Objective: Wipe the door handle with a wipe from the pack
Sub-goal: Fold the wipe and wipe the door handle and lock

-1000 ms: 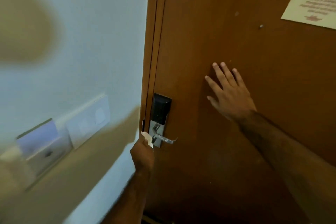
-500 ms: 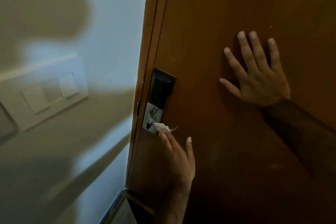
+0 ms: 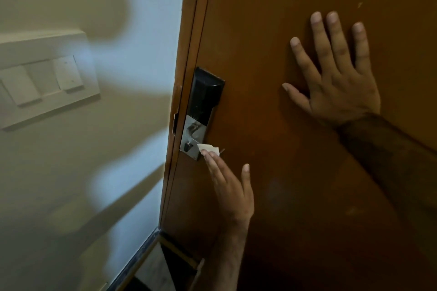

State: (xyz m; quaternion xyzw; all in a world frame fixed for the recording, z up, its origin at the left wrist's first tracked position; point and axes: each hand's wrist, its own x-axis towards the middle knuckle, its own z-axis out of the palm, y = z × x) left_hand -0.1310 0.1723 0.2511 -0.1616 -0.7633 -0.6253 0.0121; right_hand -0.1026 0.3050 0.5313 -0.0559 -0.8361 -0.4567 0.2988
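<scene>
A brown wooden door (image 3: 272,30) fills the right of the view. Its lock has a black upper housing (image 3: 205,92) over a silver plate (image 3: 190,143) with a lever handle, mostly hidden. My left hand (image 3: 230,186) reaches up from below and presses a small folded white wipe (image 3: 209,147) against the handle with its fingertips. My right hand (image 3: 335,78) lies flat on the door, fingers spread, to the right of the lock. The wipe pack is out of sight.
The door frame (image 3: 186,78) runs down beside the lock. A pale wall with a white switch panel (image 3: 45,80) is on the left. At the bottom, a dark skirting strip (image 3: 139,257) meets the floor by the door's foot.
My left hand has moved from left of the lock plate to beneath it, carrying the wipe rightward onto the handle. My head has come closer. The right hand stays flat on the door.
</scene>
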